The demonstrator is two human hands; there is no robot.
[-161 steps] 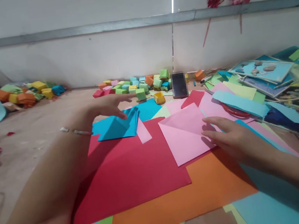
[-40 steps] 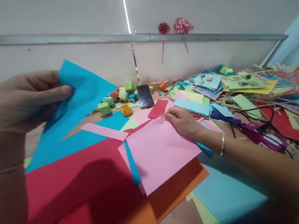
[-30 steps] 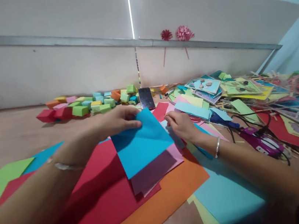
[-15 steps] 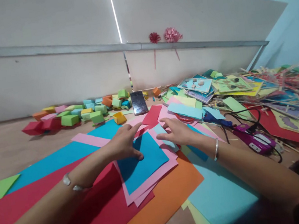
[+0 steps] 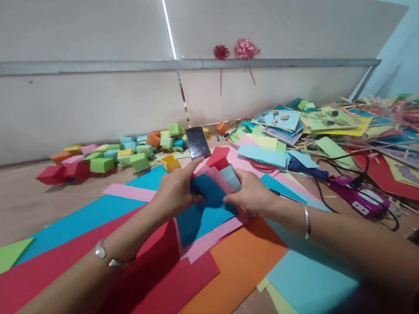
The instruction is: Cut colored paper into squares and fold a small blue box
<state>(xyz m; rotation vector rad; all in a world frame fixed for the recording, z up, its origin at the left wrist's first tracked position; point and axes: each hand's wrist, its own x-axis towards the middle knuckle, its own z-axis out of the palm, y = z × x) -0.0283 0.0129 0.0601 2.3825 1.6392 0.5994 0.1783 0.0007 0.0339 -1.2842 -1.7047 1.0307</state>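
Between my two hands several sheets of coloured paper point(image 5: 208, 219) are gripped, blue on top with pink and light blue edges showing. My left hand point(image 5: 178, 190) holds the left side, thumb over the blue face. My right hand point(image 5: 251, 190) pinches the right side, next to the light blue piece. The far part of the sheets is lifted and bent up, while the near part slopes towards me. Under them lie a large red sheet point(image 5: 150, 290) and an orange sheet point(image 5: 230, 279). Just beyond my hands is a red paper piece point(image 5: 219, 155).
Folded paper boxes point(image 5: 101, 165) cluster at the back left beside a phone point(image 5: 197, 142). To the right are a purple power strip point(image 5: 359, 197) with black cable, picture cards point(image 5: 278, 119) and thin sticks. A white panel point(image 5: 70, 109) stands behind.
My hands have closed on the sheets, which lay flat before with both hands spread over them. Their far edge is now raised. The view has shifted slightly.
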